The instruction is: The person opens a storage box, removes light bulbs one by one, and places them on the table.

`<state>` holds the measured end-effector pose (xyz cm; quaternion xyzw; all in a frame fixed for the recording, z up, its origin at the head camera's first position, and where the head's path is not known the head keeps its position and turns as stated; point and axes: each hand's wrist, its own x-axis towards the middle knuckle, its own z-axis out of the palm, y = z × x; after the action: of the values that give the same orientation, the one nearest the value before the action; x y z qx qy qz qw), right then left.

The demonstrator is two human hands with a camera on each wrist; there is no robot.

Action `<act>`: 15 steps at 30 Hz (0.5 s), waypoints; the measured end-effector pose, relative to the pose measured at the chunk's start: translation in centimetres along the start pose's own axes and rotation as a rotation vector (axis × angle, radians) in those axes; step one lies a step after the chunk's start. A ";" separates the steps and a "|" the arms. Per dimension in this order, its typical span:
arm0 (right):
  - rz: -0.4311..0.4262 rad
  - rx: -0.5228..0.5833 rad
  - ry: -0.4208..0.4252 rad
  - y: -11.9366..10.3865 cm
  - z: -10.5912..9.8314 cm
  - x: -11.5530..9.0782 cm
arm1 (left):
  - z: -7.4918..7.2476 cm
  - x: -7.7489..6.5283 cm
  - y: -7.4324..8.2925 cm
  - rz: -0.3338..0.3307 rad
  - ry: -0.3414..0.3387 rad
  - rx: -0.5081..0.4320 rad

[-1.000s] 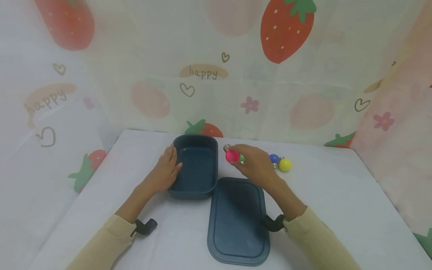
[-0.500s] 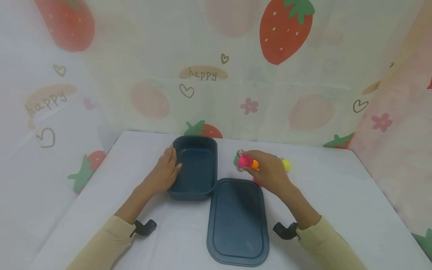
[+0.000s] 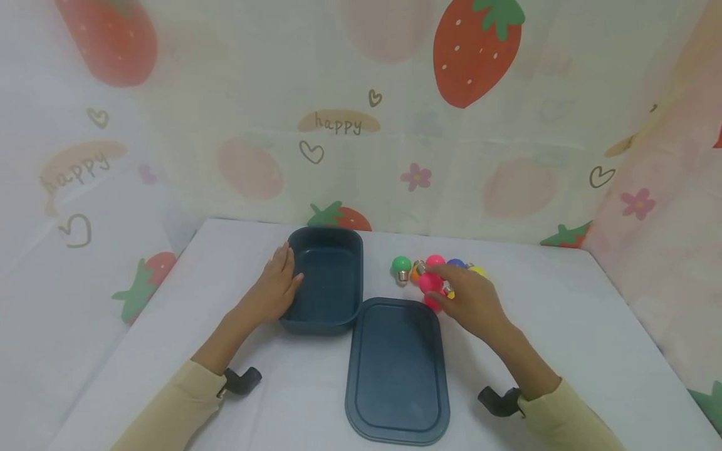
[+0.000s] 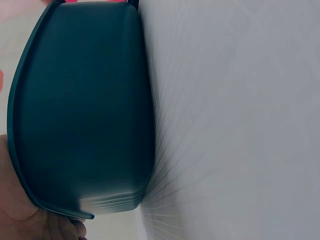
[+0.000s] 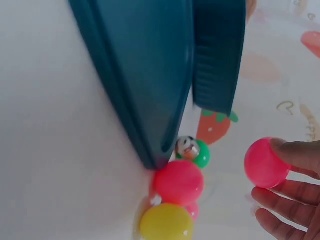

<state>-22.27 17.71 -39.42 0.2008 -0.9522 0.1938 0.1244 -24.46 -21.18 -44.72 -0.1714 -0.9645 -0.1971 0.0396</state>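
My left hand (image 3: 274,287) rests with straight fingers along the left rim of a dark blue rectangular box (image 3: 327,326); its thumb reaches over the rim. In the left wrist view, that hand (image 4: 22,210) lies against the box's side. My right hand (image 3: 472,299) pinches a pink light bulb (image 3: 430,283) between thumb and fingers, its metal base pointing up and away. The held bulb (image 5: 266,163) shows clearly in the right wrist view. It overlaps a cluster of bulbs in the head view: green (image 3: 401,264), blue (image 3: 455,263), yellow (image 3: 479,271) and others partly hidden.
A dark blue lid (image 3: 397,376) lies flat on the white-covered table (image 3: 586,338), its upper left corner close to the box. A strawberry-print cloth (image 3: 271,81) hangs behind and at both sides.
My right hand has moved right and towards the bulb cluster with the pink bulb, away from the box. The left hand has stayed on the box.
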 end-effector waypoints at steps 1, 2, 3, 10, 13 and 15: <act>0.006 -0.004 -0.004 0.2 0.0 -0.2 | 0.0 0.0 0.0 -0.001 0.000 -0.002; 0.010 -0.006 -0.005 0.5 -0.1 -0.3 | 0.0 0.0 -0.1 0.000 0.002 -0.002; 0.014 -0.006 -0.008 0.7 -0.2 -0.5 | 0.1 0.0 -0.1 0.003 0.004 -0.003; 0.036 -0.006 -0.015 1.9 -1.0 -1.4 | 0.2 0.1 -0.3 0.008 0.004 -0.008; 0.051 -0.010 -0.010 2.5 -1.3 -1.9 | 0.2 0.1 -0.4 0.010 0.008 -0.002; 0.057 -0.010 -0.002 2.9 -1.4 -2.2 | 0.3 0.1 -0.4 0.012 0.009 0.002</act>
<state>-21.35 21.50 -39.80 0.1731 -0.9586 0.1922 0.1191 -24.74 -21.38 -45.08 -0.1761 -0.9635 -0.1964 0.0451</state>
